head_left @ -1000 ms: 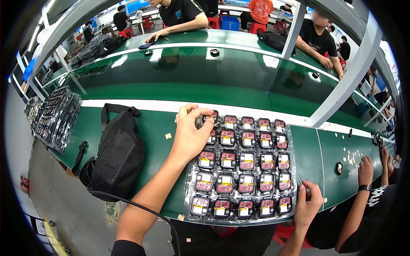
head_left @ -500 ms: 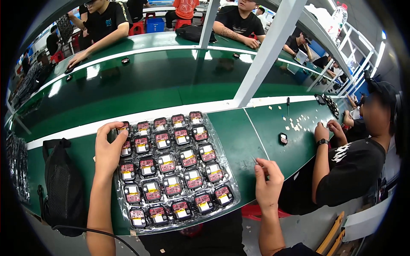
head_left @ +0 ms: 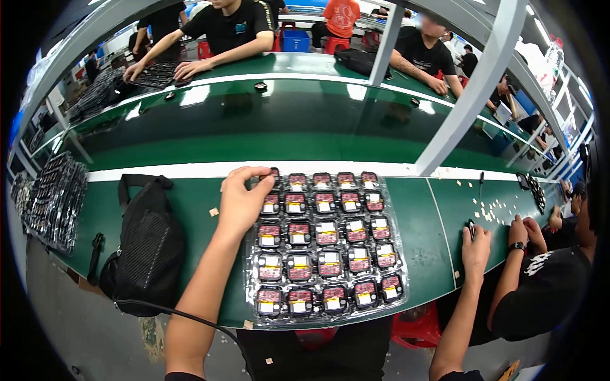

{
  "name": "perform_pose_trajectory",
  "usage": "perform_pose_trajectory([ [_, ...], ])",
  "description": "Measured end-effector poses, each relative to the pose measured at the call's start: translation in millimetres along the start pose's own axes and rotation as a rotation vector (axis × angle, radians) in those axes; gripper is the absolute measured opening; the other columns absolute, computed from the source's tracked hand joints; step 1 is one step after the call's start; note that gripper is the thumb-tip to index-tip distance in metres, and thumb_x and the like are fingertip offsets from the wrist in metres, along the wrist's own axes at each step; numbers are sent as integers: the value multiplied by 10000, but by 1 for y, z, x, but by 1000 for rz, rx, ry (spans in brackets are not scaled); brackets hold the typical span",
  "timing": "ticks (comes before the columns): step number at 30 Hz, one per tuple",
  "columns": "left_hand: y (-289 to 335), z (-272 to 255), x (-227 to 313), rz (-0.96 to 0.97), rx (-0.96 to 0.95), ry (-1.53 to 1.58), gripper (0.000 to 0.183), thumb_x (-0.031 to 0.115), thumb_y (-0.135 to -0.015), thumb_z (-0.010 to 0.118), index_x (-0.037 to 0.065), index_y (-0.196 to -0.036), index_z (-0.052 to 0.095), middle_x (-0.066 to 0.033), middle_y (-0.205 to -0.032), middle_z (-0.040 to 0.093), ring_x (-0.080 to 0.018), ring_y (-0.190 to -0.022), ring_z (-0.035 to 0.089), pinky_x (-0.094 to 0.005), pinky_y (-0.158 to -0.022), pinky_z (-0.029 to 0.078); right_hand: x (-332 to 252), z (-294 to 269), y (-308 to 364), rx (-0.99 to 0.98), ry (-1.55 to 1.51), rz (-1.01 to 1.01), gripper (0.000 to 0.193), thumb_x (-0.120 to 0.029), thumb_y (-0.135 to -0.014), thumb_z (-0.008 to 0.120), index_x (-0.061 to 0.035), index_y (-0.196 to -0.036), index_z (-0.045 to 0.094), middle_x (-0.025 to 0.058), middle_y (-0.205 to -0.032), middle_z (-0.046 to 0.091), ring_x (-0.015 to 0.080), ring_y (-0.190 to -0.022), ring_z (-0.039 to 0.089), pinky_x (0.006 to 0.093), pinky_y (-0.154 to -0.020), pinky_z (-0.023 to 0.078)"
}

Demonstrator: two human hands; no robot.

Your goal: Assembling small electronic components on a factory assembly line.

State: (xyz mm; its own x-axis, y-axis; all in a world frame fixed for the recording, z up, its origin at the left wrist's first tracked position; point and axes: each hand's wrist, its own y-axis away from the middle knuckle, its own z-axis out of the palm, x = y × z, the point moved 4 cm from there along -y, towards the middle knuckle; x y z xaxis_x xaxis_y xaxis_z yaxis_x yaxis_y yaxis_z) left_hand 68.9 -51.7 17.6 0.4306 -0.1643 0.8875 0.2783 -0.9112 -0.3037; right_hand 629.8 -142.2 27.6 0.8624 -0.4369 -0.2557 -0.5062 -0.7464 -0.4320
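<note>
A clear plastic tray [head_left: 251, 305] lies before me, its pockets filled with square black device housings [head_left: 326, 232] that show red circuit boards, white blocks and yellow strips. My left hand [head_left: 244, 198] is at the tray's far left corner, thumb and fingers closed on the corner housing [head_left: 274, 173], which they partly cover. Out to the right, my right hand [head_left: 476, 251] has its fingers closed around a single dark housing [head_left: 471, 228] at the table, beside a co-worker's place; the fingers hide most of it.
A black bag [head_left: 149, 244] with a cable across it lies left of the tray. Stacked trays [head_left: 54, 203] stand farther left. Small pale pieces [head_left: 492, 211] and a screwdriver [head_left: 481, 179] lie at right. A grey post [head_left: 470, 95] rises beyond the table; a conveyor [head_left: 286, 127] runs behind.
My right hand has reached right and closed on the lone housing on the table. The left hand stays at the tray's corner. The view has swung left, shifting the scene rightward.
</note>
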Motion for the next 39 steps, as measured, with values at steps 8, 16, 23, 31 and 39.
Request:
perform_pose_trajectory([
  [8,0,-1,4,55,33,-6,231,265,-824,793,107,-992,802,-186,-1141,712,-362,-1158,601,-469,-1061,385,-3,8,7,3,-127,-150,191,-132,-951,665,-8,-1091,626,180,-1061,632,396,-969,641,473,-842,509],
  [16,4,-11,18,33,54,-142,329,247,-846,797,68,-1115,739,-165,-1254,642,-360,-1251,568,-443,-1104,411,-46,-9,40,-186,-435,-240,175,21,-853,688,36,-1012,618,135,-940,616,271,-837,614,373,-794,490],
  [23,28,-30,77,413,91,-196,396,251,-895,776,79,-1237,673,-225,-1416,485,-426,-1350,456,-503,-1121,397,-69,-32,85,-153,-644,-190,278,26,-880,695,4,-1149,628,52,-951,634,124,-715,521,270,-635,402],
  [31,107,-25,149,702,-117,-119,472,270,-886,796,63,-1280,638,-216,-1430,496,-458,-1368,439,-550,-1125,418,-123,-99,143,-384,-1157,-246,465,78,-914,685,17,-1359,567,133,-1276,643,208,-1169,637,308,-1021,488],
  [39,186,-9,179,551,-396,291,528,218,-914,779,-19,-1353,606,-212,-1398,524,-381,-1311,537,-466,-1090,465,-153,-125,192,-515,-1448,-571,523,-162,-866,862,32,-1264,584,237,-1381,552,269,-1191,607,348,-972,513],
])
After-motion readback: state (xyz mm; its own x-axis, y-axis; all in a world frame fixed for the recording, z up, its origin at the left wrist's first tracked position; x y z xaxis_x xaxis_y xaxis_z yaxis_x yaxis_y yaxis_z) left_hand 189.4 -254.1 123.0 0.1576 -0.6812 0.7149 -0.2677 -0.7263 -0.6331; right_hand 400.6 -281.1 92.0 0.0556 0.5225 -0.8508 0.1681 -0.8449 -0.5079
